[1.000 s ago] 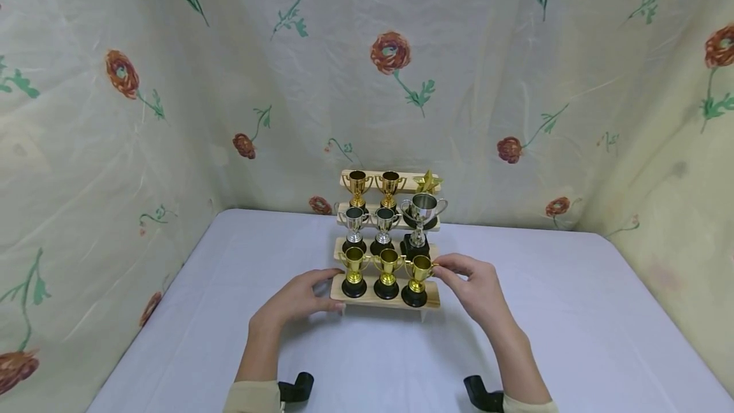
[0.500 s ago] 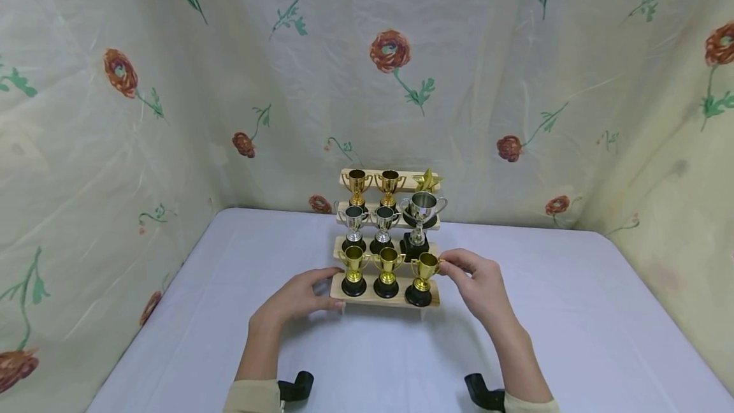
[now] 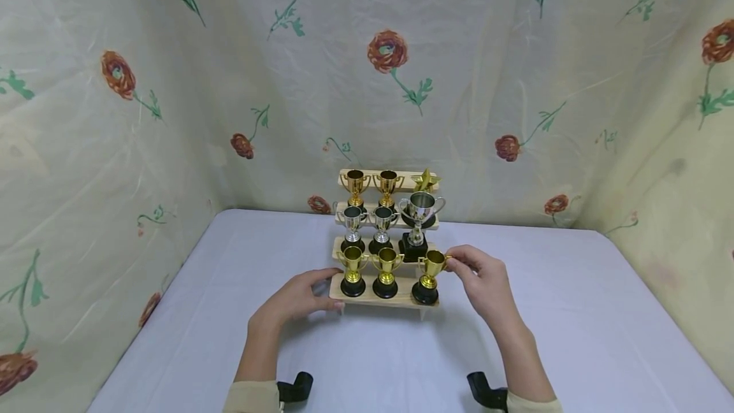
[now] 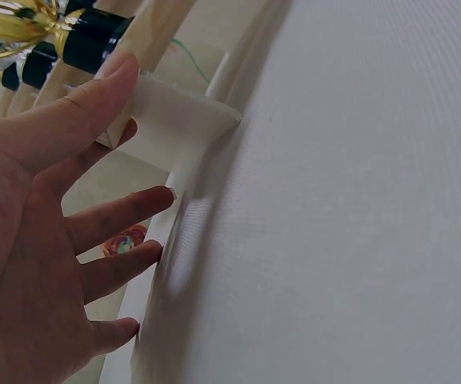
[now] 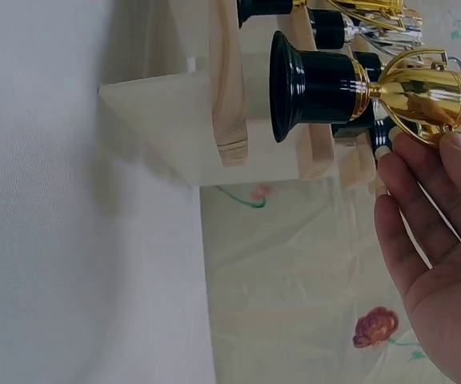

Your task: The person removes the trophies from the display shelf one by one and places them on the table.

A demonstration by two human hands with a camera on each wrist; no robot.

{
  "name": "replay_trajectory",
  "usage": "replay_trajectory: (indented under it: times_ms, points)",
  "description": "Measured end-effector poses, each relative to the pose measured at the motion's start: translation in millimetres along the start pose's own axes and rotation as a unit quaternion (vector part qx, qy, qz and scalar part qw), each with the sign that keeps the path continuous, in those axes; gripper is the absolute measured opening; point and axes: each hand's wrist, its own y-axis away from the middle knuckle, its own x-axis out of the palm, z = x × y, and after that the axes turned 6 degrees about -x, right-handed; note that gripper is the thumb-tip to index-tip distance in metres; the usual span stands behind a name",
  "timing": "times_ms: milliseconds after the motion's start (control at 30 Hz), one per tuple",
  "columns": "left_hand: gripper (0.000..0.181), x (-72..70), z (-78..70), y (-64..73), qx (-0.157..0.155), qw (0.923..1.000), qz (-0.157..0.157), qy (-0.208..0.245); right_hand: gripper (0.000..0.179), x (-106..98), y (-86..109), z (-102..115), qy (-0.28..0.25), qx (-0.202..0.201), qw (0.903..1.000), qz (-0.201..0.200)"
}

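Observation:
A tiered wooden display shelf point(image 3: 361, 298) stands on the table and bears several trophy cups. My left hand point(image 3: 301, 296) holds the left end of its lowest board between thumb and index finger; the other fingers are spread apart in the left wrist view. At the board's right end, my right hand point(image 3: 482, 279) pinches one handle of a small gold trophy cup point(image 3: 432, 264) with a black base. In the right wrist view a narrow gap shows between that base point(image 5: 314, 88) and the board point(image 5: 229, 96). Two matching gold cups point(image 3: 387, 263) stand left of it.
Behind are two small silver cups point(image 3: 382, 220) and a larger silver cup point(image 3: 421, 208). Two gold cups point(image 3: 355, 182) and a gold star trophy point(image 3: 426, 180) stand higher up. White cloth covers the table point(image 3: 573, 317); a flowered curtain point(image 3: 459, 81) hangs close behind.
My right hand has moved the gold cup to the right along the lowest board, widening the space beside the middle cup. The left hand stays at the board's left end.

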Motion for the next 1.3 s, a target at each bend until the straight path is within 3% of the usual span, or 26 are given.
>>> replay_trajectory:
  times_ms: [833,1300]
  points:
    - [0.071,-0.9,2.6,2.9,-0.012,0.9999,-0.005,0.011,0.012,-3,-5.5,-8,-0.010,0.018,0.9998,-0.008]
    - [0.073,-3.2,-0.7,4.1,0.006,0.9999,0.000,0.014,0.013,-8,-10.7,-18,-0.009,0.017,0.9993,-0.032]
